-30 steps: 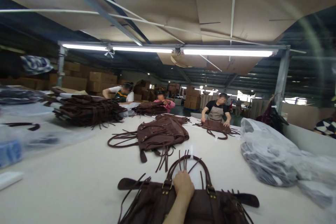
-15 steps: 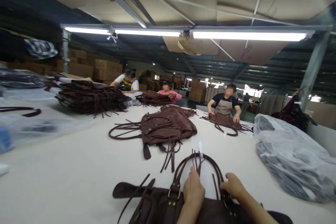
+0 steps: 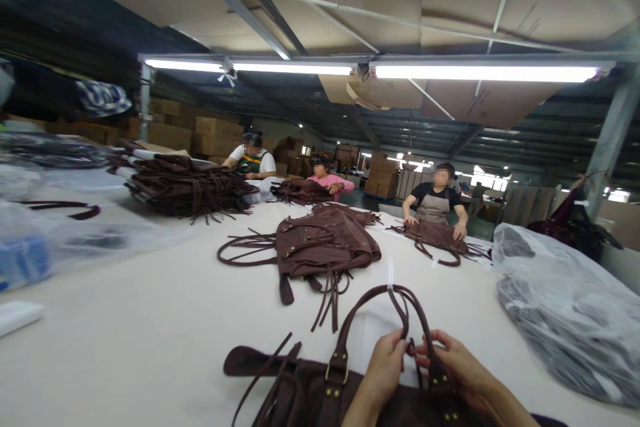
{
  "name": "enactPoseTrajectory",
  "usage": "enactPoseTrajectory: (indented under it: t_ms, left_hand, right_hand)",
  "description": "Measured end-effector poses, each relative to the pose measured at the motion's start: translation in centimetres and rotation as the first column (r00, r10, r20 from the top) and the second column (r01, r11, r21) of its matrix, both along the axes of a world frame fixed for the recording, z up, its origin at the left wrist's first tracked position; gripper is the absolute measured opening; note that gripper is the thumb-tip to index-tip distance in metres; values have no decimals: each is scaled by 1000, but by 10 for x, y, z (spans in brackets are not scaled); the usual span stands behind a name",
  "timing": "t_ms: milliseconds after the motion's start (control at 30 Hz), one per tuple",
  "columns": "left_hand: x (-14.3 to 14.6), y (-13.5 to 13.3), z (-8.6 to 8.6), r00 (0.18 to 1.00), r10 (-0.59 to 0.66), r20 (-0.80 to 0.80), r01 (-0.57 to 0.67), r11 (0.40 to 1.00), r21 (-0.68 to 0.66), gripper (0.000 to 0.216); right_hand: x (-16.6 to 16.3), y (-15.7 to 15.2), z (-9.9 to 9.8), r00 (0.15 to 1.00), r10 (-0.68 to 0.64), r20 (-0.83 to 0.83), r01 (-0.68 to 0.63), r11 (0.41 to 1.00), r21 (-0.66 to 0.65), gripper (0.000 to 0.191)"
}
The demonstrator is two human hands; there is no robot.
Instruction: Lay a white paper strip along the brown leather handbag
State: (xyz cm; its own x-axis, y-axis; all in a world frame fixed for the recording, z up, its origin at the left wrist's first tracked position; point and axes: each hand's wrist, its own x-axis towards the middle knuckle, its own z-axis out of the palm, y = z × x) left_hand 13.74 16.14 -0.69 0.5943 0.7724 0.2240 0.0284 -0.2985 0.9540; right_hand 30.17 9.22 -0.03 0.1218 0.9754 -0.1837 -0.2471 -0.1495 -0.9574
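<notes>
Both hands meet at six o'clock: the left hand (image 3: 385, 363) has its grip pinched shut on the thin straps hanging from the handles (image 3: 387, 310) of the brown bag (image 3: 320, 397), and the right hand (image 3: 453, 363) has its grip curled closed on the same straps just beside it. The bag lies on the white surface (image 3: 150, 327) at the near edge. At twelve o'clock lies a second brown bag (image 3: 325, 247); at three, a clear plastic bundle (image 3: 565, 313); at ten, a stack of bags (image 3: 190, 187). Three people work at the far side.
</notes>
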Motion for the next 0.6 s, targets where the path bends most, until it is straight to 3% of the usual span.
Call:
enactPoseTrajectory:
  t_ms: [167,267,367,500,600]
  left_hand:
    - [0,-9,5,994,-104,-18,106,990,88,33]
    - [-3,-14,10,993,-97,-67,105,987,122,35]
    - [-6,-17,12,988,-63,-141,84,986,147,33]
    - [-11,-16,11,973,55,-224,-6,977,212,22]
    - [-15,-12,7,934,240,-263,-171,950,260,24]
  right_hand:
    - [-17,14,0,1000,-18,20,16,995,97,53]
    - [-18,17,6,980,-194,48,183,968,169,68]
    - [-10,17,-1,907,-396,144,370,911,182,76]
    - [15,6,-29,674,-509,536,490,851,191,76]
    - [34,-7,-38,398,-439,805,479,848,226,90]
